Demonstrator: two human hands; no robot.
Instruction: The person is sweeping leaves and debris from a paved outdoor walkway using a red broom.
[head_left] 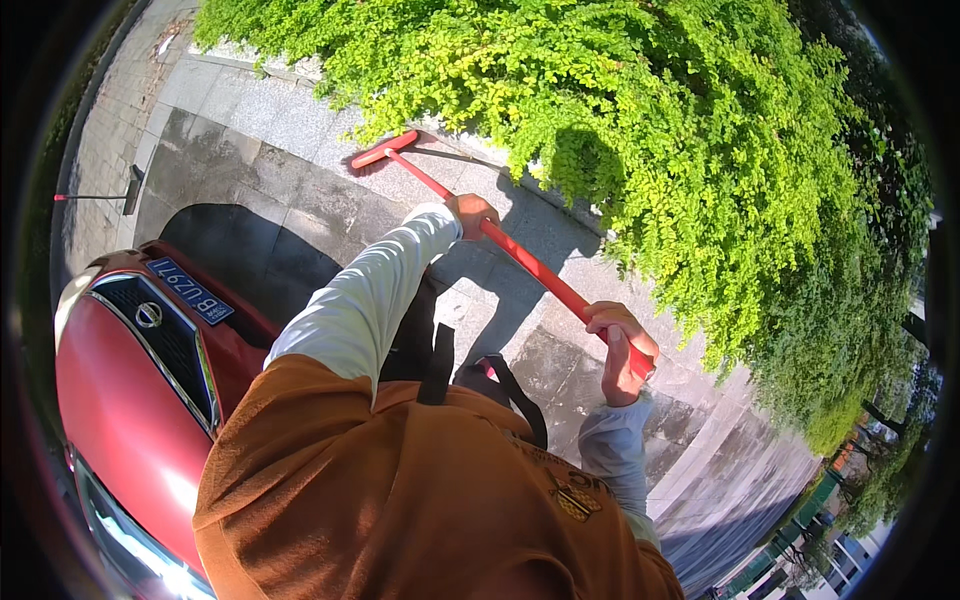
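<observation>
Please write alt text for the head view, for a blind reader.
A person holds a red broom, left hand partway along, right hand near the end, its head beside green bushes bordering paving. A red car stands at left.

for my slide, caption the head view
Left hand and right hand grip a red broom beside a green hedge.

Upper garment: orange-brown shirt with short sleeves, lower center of the frame. Marking: yellow emblem beside dark lettering, right of center on the fabric. Arm covering: white, wrinkled long sleeves. Attachments: black straps, center of the frame. Legwear: dark, mostly hidden.
</observation>
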